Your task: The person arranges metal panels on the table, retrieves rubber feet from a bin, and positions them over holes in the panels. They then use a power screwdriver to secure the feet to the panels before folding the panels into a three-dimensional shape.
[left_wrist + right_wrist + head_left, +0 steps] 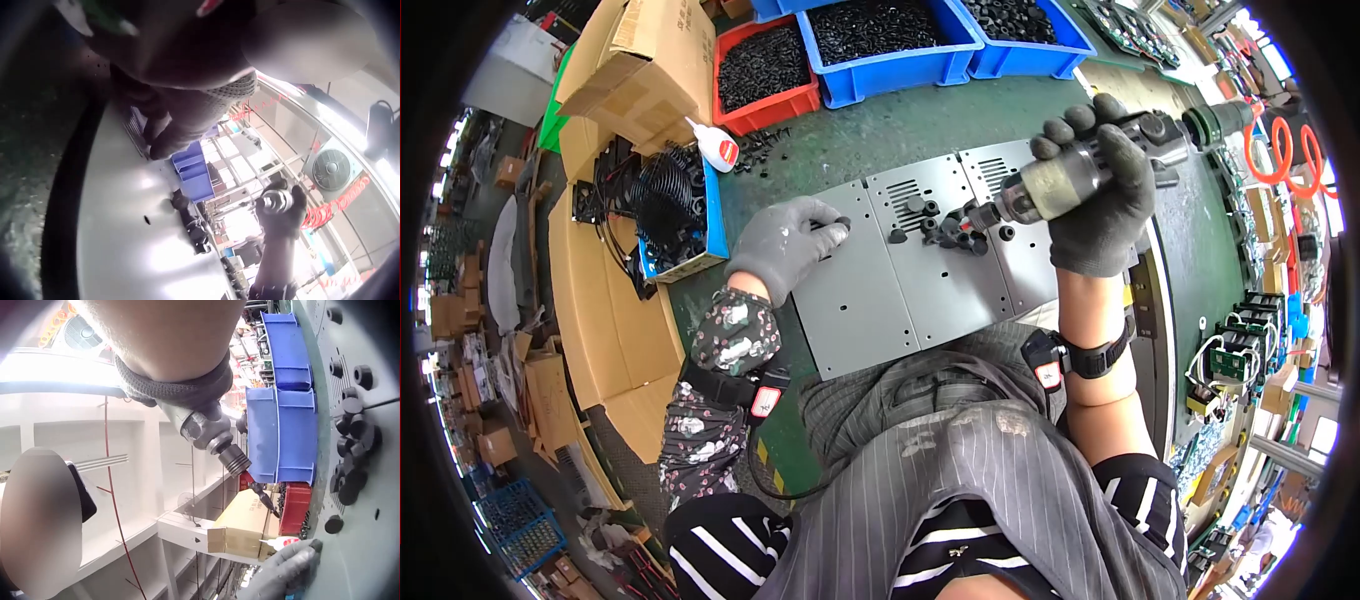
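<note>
My gloved left hand (783,246) rests at the upper edge of the left grey metal panel (855,320), pinching a small black rubber foot (843,223) between thumb and forefinger. Raised over the right panel (1030,275), my gloved right hand (1100,190) grips a power screwdriver (1050,188) with a red-collared bit pointing left. In the right wrist view the bit (265,499) angles down from the driver's chuck (234,460). Several loose black rubber feet (950,232) lie heaped on the middle panel (940,290), below its slots.
Blue bins (890,65) and a red bin (765,75) of small black parts line the back. A white bottle (715,146) stands near a cardboard box (640,75). Left of the panels is a box of black fan guards (670,200). A coiled red hose (1285,155) hangs right.
</note>
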`<state>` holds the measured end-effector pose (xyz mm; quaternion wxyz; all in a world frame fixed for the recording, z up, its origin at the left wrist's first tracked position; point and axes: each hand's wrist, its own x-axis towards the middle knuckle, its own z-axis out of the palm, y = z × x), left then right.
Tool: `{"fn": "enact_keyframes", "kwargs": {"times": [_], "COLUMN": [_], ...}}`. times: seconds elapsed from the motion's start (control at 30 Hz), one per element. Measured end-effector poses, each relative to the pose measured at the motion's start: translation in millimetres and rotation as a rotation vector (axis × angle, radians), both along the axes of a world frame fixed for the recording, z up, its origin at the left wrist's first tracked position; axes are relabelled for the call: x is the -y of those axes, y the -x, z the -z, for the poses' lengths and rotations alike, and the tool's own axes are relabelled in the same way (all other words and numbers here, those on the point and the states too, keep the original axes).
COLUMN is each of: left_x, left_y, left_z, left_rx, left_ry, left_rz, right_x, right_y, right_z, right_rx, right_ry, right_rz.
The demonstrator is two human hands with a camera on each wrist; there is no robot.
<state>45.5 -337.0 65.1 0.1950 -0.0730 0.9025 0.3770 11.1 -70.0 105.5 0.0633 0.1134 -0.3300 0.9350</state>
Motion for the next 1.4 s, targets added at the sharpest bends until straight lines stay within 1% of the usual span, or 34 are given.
{"fn": "enact_keyframes", "kwargs": {"times": [0.03, 0.07, 0.13, 0.17, 0.2, 0.23, 0.27, 0.33, 0.37, 0.47, 0.5, 0.53, 0.63, 0.7, 0.73, 0.8, 0.87, 0.93, 1.07, 1.13, 1.17, 1.2, 1.27, 1.3, 1.37, 1.4], "left_x": [1, 1, 0, 1, 0, -1, -2, -7, -10, -13, -13, -13, -13, -13, -14, -15, -14, -14, -13, -14, -13, -11, -5, 0, 11, 11], "left_y": [-1, -3, -7, -8, -6, -3, -1, 5, 7, 10, 9, 9, 10, 9, 9, 10, 10, 10, 12, 11, 11, 12, 17, 18, 20, 16], "left_z": [3, 9, 16, 16, 17, 18, 20, 22, 22, 27, 27, 27, 27, 27, 26, 26, 29, 29, 33, 28, 25, 20, 13, 15, 22, 19], "left_rx": [-0.08, -0.087, -0.455, -0.389, -0.392, -0.434, -0.475, -0.502, -0.526, -0.495, -0.494, -0.51, -0.539, -0.551, -0.538, -0.529, -0.537, -0.54, -0.569, -0.531, -0.489, -0.496, -0.361, -0.362, -0.029, -0.027], "left_ry": [0.011, 0.007, 0.19, 0.219, 0.214, 0.228, 0.241, 0.209, 0.184, 0.191, 0.187, 0.198, 0.208, 0.209, 0.232, 0.257, 0.269, 0.266, 0.256, 0.255, 0.255, 0.26, 0.038, 0.035, -0.935, -0.935], "left_rz": [-0.005, -0.009, 0.098, 0.139, 0.134, 0.141, 0.146, 0.126, 0.116, 0.089, 0.081, 0.09, 0.098, 0.109, 0.108, 0.107, 0.096, 0.1, 0.123, 0.128, 0.13, 0.135, 0.076, 0.077, -0.503, -0.5], "right_x": [8, 16, 33, 40, 48, 60, 65, 82, 86, 104, 110, 115, 123, 126, 128, 132, 132, 132, 135, 138, 133, 130, 122, 112, 97, 90], "right_y": [2, 4, 11, 15, 17, 13, 23, 31, 37, 46, 46, 46, 49, 50, 51, 53, 53, 51, 55, 58, 57, 54, 43, 33, 20, 16], "right_z": [-2, -4, -7, -8, -9, -16, -12, -13, -9, -7, -6, -5, 2, 2, 2, 5, 6, 6, 10, 10, 7, 2, -8, -17, -28, -29], "right_rx": [0.013, 0.022, 0.003, -0.017, -0.036, -0.021, -0.091, -0.104, -0.154, -0.206, -0.226, -0.299, -0.279, -0.269, -0.269, -0.288, -0.288, -0.242, -0.264, -0.352, -0.303, -0.309, -0.421, -0.416, -0.386, -0.39], "right_ry": [-0.056, -0.112, -0.165, -0.21, -0.256, -0.303, -0.295, -0.339, -0.332, -0.457, -0.459, -0.645, -0.638, -0.611, -0.612, -0.75, -0.757, -0.699, -0.669, -0.66, -0.652, -0.648, -0.525, -0.586, -0.356, -0.239], "right_rz": [0.013, 0.028, 0.012, 0.011, 0.011, 0.081, 0.012, -0.003, -0.051, -0.038, -0.061, -0.006, -0.073, -0.196, -0.196, -0.094, -0.091, -0.147, -0.178, -0.189, -0.29, -0.283, -0.164, -0.041, -0.126, -0.145]}}
